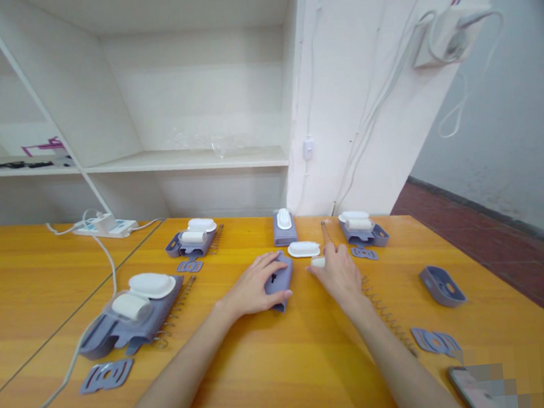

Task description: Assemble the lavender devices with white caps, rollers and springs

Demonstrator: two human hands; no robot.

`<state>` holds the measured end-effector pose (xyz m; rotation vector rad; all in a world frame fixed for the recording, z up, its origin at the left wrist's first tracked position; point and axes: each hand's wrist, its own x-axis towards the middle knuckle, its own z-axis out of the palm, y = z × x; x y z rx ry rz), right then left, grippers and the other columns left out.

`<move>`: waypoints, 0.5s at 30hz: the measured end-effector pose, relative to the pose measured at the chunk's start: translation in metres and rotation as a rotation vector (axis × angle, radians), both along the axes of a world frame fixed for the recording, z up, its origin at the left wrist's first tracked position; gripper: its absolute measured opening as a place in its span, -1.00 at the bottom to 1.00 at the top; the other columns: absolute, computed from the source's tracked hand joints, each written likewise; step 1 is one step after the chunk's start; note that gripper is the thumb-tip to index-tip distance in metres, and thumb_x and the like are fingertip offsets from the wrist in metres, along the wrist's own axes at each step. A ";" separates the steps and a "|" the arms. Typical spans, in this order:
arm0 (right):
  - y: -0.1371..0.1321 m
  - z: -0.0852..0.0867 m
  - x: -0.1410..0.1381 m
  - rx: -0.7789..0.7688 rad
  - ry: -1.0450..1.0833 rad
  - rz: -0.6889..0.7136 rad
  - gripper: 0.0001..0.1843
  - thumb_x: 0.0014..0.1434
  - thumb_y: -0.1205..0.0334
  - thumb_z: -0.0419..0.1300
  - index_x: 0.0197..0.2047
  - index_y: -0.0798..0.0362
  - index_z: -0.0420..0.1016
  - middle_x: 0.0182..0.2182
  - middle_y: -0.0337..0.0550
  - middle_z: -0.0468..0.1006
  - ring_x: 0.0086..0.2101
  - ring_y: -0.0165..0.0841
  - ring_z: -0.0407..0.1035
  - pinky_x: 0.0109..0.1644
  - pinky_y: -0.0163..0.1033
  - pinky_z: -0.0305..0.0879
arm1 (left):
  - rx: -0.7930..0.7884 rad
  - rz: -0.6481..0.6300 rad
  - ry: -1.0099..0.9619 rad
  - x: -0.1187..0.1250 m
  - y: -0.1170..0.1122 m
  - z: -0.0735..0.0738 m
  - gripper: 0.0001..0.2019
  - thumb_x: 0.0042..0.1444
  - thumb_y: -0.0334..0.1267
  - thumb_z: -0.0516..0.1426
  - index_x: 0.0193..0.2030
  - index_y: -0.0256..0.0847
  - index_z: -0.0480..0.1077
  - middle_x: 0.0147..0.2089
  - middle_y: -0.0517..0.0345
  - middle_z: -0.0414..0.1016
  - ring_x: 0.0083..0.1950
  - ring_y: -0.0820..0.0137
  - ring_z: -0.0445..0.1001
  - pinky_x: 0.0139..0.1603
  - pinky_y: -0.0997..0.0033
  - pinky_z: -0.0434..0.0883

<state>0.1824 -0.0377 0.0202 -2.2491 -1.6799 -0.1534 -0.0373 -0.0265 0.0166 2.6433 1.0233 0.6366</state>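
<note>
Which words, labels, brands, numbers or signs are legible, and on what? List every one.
Legible text: none.
Phone: screen too blurred to read.
Power strip: blue markings too small to make out.
Purple-grey case under the left hand: dark mark, no letters distinguishable.

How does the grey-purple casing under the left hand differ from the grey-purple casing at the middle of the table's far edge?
The near casing has the left hand on it; no hand touches the far casing. The near casing shows a black mark on top, while the far casing carries a white oval piece. Both rest on the wooden table.
</note>
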 end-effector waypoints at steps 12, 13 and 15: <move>0.006 -0.016 0.014 0.138 0.084 0.053 -0.64 0.18 0.03 0.04 -0.03 -0.01 0.41 -0.21 -0.03 0.30 -0.38 -0.31 0.34 -0.33 -0.25 0.18 | 0.274 0.651 0.076 0.019 -0.004 0.002 -0.42 0.11 0.23 -0.15 -0.13 -0.20 0.43 -0.08 -0.16 0.33 -0.04 0.06 0.26 -0.10 0.03 0.25; 0.008 -0.019 0.016 0.170 0.088 0.065 -0.66 0.19 0.05 0.04 -0.03 -0.01 0.42 -0.22 -0.04 0.31 -0.37 -0.31 0.34 -0.32 -0.26 0.18 | 0.294 0.659 0.075 0.019 -0.003 0.001 -0.42 0.11 0.22 -0.14 -0.11 -0.21 0.42 -0.07 -0.18 0.33 -0.04 0.06 0.26 -0.10 0.02 0.24; 0.011 -0.023 0.019 0.217 0.086 0.097 -0.68 0.20 0.09 0.04 -0.04 -0.01 0.43 -0.26 -0.06 0.33 -0.36 -0.30 0.33 -0.31 -0.26 0.18 | 0.335 0.635 0.058 0.015 -0.002 -0.002 -0.45 0.13 0.18 -0.12 -0.08 -0.23 0.40 -0.02 -0.19 0.32 -0.02 0.06 0.26 -0.08 0.01 0.24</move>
